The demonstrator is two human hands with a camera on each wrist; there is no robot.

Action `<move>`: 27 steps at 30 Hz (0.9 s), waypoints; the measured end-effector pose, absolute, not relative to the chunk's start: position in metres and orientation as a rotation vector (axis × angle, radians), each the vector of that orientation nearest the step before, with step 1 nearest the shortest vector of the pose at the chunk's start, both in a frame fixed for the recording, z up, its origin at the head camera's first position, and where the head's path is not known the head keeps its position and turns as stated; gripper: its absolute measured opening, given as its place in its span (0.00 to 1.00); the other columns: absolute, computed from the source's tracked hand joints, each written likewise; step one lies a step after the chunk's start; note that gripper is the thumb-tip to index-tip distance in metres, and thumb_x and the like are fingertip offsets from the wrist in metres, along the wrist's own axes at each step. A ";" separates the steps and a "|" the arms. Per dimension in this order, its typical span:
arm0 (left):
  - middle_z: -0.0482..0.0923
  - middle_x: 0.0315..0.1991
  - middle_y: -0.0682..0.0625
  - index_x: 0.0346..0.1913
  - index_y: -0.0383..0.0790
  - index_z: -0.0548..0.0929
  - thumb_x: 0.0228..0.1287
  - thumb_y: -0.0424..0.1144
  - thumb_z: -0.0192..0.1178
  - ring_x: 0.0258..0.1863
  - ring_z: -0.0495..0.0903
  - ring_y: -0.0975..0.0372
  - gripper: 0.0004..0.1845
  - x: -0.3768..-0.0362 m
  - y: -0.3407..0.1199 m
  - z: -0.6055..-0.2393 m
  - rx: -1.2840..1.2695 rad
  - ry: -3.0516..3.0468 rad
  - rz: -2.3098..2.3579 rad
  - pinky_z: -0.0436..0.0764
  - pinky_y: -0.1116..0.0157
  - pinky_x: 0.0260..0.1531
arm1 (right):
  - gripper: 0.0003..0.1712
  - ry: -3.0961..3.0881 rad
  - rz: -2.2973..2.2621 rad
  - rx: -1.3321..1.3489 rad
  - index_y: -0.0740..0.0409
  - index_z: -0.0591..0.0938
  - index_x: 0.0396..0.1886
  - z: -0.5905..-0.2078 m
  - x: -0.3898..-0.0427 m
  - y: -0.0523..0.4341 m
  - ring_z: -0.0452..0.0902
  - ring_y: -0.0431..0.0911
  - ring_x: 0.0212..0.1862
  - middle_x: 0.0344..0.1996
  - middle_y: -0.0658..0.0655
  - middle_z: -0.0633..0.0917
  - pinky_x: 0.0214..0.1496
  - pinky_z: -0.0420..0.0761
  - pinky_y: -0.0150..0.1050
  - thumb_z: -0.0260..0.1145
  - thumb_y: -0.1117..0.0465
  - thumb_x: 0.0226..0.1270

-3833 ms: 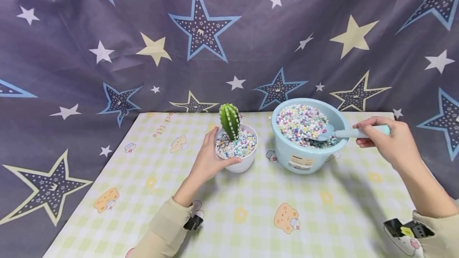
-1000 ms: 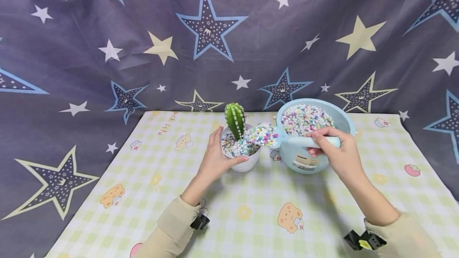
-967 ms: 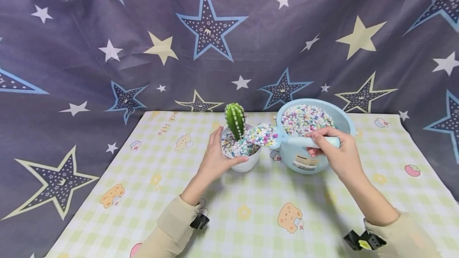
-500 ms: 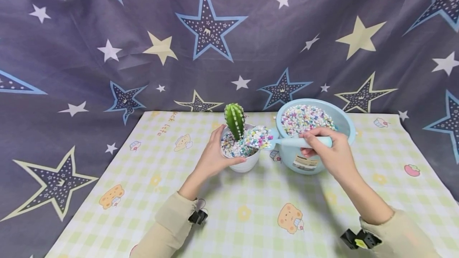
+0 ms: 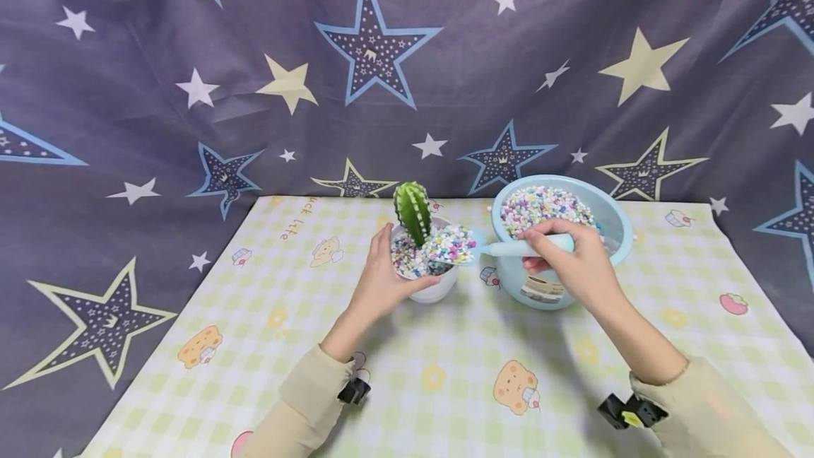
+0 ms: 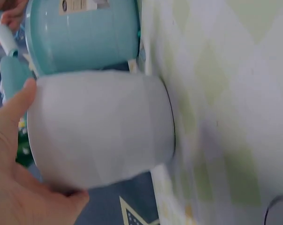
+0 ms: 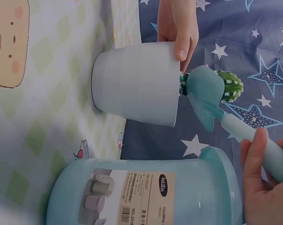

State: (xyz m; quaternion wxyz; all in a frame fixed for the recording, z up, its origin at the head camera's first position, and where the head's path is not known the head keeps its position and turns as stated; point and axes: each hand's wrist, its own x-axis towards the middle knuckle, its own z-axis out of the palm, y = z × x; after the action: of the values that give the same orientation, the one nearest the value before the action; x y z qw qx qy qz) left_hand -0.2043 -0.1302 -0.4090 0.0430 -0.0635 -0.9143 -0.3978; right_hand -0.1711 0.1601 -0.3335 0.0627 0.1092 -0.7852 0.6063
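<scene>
A white pot (image 5: 434, 291) stands on the table with a green cactus (image 5: 413, 213) leaning slightly left among multicoloured pebbles (image 5: 408, 257). My left hand (image 5: 381, 276) grips the pot round its left side, thumb along the front rim. Pinched by its handle in my right hand (image 5: 569, 260) is a pale blue scoop (image 5: 478, 246). Its blade, heaped with small coloured pebbles, hangs over the pot's right rim beside the cactus. In the right wrist view the underside of the scoop (image 7: 204, 89) shows just above the pot's opening (image 7: 179, 101).
A light blue bucket (image 5: 524, 281) of the same pebbles stands right of the pot, partly behind my right hand. A checked cloth (image 5: 458, 359) with cartoon prints covers the table. Behind hangs a dark curtain with stars (image 5: 254, 34).
The right hand has carried the scoop from the bucket leftward, loaded with pebbles, and over the last second further in over the pot. The left hand still holds the pot; the cactus leans slightly more left.
</scene>
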 end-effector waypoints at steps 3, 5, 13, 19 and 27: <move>0.45 0.80 0.40 0.81 0.42 0.43 0.42 0.60 0.79 0.77 0.55 0.44 0.70 -0.208 -0.135 -0.410 -0.229 -2.825 -1.255 0.59 0.45 0.76 | 0.16 -2.396 1.824 0.321 0.76 0.81 0.43 -0.333 -0.172 0.159 0.86 0.36 0.26 0.30 0.38 0.88 0.34 0.90 0.35 0.61 0.62 0.74; 0.45 0.81 0.41 0.81 0.43 0.43 0.42 0.60 0.79 0.77 0.55 0.44 0.70 -0.209 -0.138 -0.410 -0.239 -2.840 -1.272 0.58 0.44 0.76 | 0.17 -2.416 1.819 0.307 0.76 0.81 0.43 -0.332 -0.173 0.159 0.86 0.36 0.26 0.29 0.39 0.87 0.34 0.90 0.35 0.61 0.62 0.74; 0.48 0.80 0.42 0.81 0.43 0.44 0.41 0.61 0.79 0.77 0.57 0.45 0.71 -0.209 -0.137 -0.410 -0.221 -2.830 -1.276 0.58 0.45 0.76 | 0.18 -2.450 1.818 0.274 0.76 0.81 0.44 -0.330 -0.176 0.157 0.86 0.36 0.26 0.26 0.40 0.87 0.35 0.89 0.35 0.62 0.60 0.74; 0.49 0.80 0.41 0.81 0.42 0.45 0.41 0.60 0.79 0.77 0.57 0.45 0.70 -0.206 -0.134 -0.410 -0.180 -2.799 -1.267 0.59 0.46 0.76 | 0.17 -2.461 1.813 0.282 0.75 0.81 0.44 -0.329 -0.178 0.156 0.86 0.35 0.27 0.31 0.43 0.88 0.36 0.90 0.35 0.61 0.61 0.74; 0.51 0.78 0.37 0.80 0.36 0.47 0.40 0.59 0.80 0.75 0.59 0.42 0.70 -0.200 -0.125 -0.411 -0.109 -2.735 -1.236 0.63 0.45 0.75 | 0.15 -2.521 1.741 0.280 0.72 0.83 0.43 -0.325 -0.181 0.154 0.86 0.35 0.27 0.33 0.52 0.88 0.36 0.89 0.34 0.61 0.61 0.73</move>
State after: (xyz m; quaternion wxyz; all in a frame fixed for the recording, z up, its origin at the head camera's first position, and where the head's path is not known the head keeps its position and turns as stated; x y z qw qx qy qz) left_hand -0.1995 -0.1251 -0.4110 0.0690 -0.0363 -0.9086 -0.4104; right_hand -0.1811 0.1542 -0.3249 0.0327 0.0908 -0.8190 0.5656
